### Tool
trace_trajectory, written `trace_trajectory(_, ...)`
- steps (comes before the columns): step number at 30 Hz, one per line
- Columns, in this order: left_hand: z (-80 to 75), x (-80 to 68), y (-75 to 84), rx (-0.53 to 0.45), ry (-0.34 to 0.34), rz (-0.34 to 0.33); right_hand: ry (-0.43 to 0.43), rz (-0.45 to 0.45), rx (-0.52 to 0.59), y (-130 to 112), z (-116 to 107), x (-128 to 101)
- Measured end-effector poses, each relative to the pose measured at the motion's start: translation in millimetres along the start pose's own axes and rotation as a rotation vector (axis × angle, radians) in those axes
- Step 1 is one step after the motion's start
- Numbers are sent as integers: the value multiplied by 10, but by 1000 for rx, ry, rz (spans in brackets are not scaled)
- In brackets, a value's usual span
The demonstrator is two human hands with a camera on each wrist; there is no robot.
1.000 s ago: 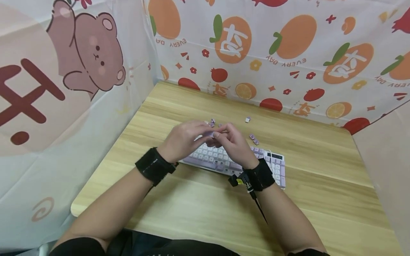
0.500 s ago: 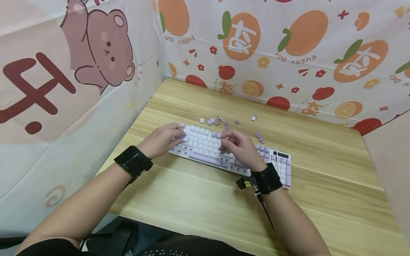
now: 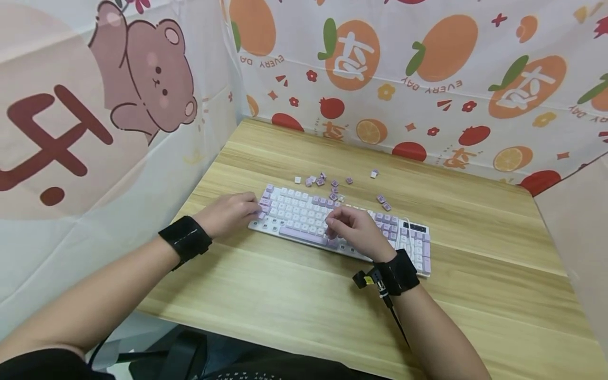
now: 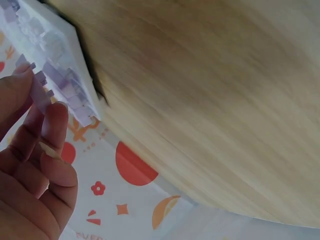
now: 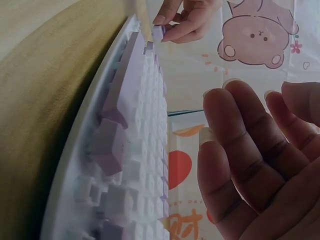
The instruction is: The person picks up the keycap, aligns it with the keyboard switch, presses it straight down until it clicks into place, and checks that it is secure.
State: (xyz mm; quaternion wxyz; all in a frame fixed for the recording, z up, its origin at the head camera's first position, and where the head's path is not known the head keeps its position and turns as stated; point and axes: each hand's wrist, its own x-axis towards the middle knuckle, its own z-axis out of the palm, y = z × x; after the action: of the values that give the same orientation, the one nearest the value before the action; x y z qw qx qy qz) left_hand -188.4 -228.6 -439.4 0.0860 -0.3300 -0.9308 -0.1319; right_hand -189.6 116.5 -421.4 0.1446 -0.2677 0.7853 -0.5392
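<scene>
A pale wood-grain bench (image 3: 294,295) sits boxed in by printed plastic sheets: on the person's left a sheet with a brown cartoon bear (image 3: 152,79) and large dark red strokes, behind and to the right a sheet (image 3: 427,79) covered in oranges, red fruits and small flowers. That sheet shows mirrored, upside-down lettering reading "EVERY DAY" and a white character inside each orange circle.

A white and lilac keyboard (image 3: 304,219) lies across the middle of the bench, its right end carrying a small dark display panel; no key legends can be read. Behind it, loose keycaps (image 3: 328,182) lie scattered on the wood, most in a cluster near the top edge, one (image 3: 373,173) farther back and two (image 3: 382,202) just off the upper right.

The left hand (image 3: 230,211) rests at the keyboard's left end with fingers curled; the right wrist view shows its fingertips pinching a lilac keycap (image 5: 158,32) just at the corner keys. The right hand (image 3: 353,227) hovers over the lower middle rows, covering them from the head camera; its fingers are loosely bent and, seen from its own wrist camera, hold nothing. Both wrists wear black straps (image 3: 186,238), and a thin cable runs back from the right one along the forearm.
</scene>
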Motion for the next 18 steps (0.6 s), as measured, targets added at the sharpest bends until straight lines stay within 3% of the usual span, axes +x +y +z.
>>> trace_trajectory(4,32,23,-19,10,29,30,4,24,-29,25,10,-32)
trace_trajectory(18,126,20,38,51,30,-8,6,-7,-43,133,50,-46)
